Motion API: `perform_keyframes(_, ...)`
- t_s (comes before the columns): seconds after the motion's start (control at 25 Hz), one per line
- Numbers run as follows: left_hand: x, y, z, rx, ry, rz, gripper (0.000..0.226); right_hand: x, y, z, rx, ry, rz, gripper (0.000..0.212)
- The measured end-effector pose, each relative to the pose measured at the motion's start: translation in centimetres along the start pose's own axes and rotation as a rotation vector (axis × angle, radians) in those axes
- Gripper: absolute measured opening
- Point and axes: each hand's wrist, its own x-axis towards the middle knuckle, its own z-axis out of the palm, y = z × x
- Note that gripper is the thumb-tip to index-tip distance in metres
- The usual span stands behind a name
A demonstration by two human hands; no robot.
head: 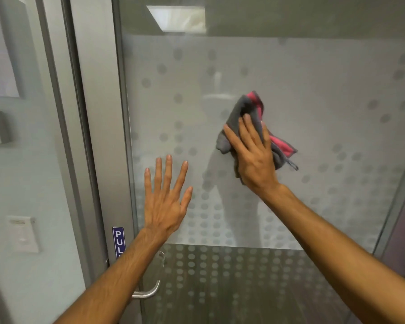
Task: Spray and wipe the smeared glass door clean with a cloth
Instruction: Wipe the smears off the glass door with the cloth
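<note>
Item: frosted glass door (313, 90) with dotted pattern, under wiping by a person, two bare hands in view.

Right hand (253, 155), fingers nearly straight and close together, thumb held out, presses a bunched grey cloth with pink edging (246, 108) flat against the pane near its middle, the cloth showing above and to the right of the fingers. Left hand (165, 204), fingers straight and spread wide, is held up at the pane's left edge, lower than the cloth; whether the palm touches the glass cannot be told. Brushed-metal lever handle (150, 292) at the door's lower left edge, below the left forearm. Blue "PULL" sticker (118, 239) on the grey metal door frame (98, 136), just above the handle.
</note>
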Motion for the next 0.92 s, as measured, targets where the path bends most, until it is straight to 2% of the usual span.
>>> perform_keyframes(0.12, 0.4, -0.6, -0.1, 0.01, 0.017, 0.013, 0.063, -1.3, -2.2, 1.5, -0.004, -0.047, -0.208, 0.067)
perform_keyframes(0.28, 0.2, -0.8, -0.6, -0.011, 0.012, 0.04, 0.059, -9.9, -4.0, 0.7, 0.039, -0.313, -0.564, 0.048)
perform_keyframes(0.36, 0.0, 0.1, -1.3, -0.052, -0.006, 0.038, 0.06, -13.2, -3.8, -0.5, 0.016, -0.422, -0.641, 0.044)
perform_keyframes(0.44, -0.4, 1.6, -2.4, -0.163, -0.017, 0.028, 0.059, -14.9, -3.7, -1.8, 0.026, -0.456, -0.573, 0.045)
perform_keyframes(0.56, -1.9, 4.4, -4.3, -0.459, -0.052, -0.007, 0.051, -15.9, -4.7, -4.2, 0.115, -0.471, -0.352, 0.053)
perform_keyframes(0.68, -3.2, 7.7, -5.8, -0.718, -0.284, -0.081, 0.041, -17.2, -6.3, -6.0, 0.199, -0.466, -0.214, 0.06)
perform_keyframes(0.8, -3.2, 9.9, -6.3, -0.917, -0.436, -0.215, 0.02, -18.3, -7.7, -7.1, 0.252, -0.497, -0.154, 0.057)
perform_keyframes(0.92, -2.4, 10.4, -6.6, -0.891, -0.551, -0.24, 0.019, -18.8, -8.2, -8.5, 0.33, -0.531, -0.083, 0.06)
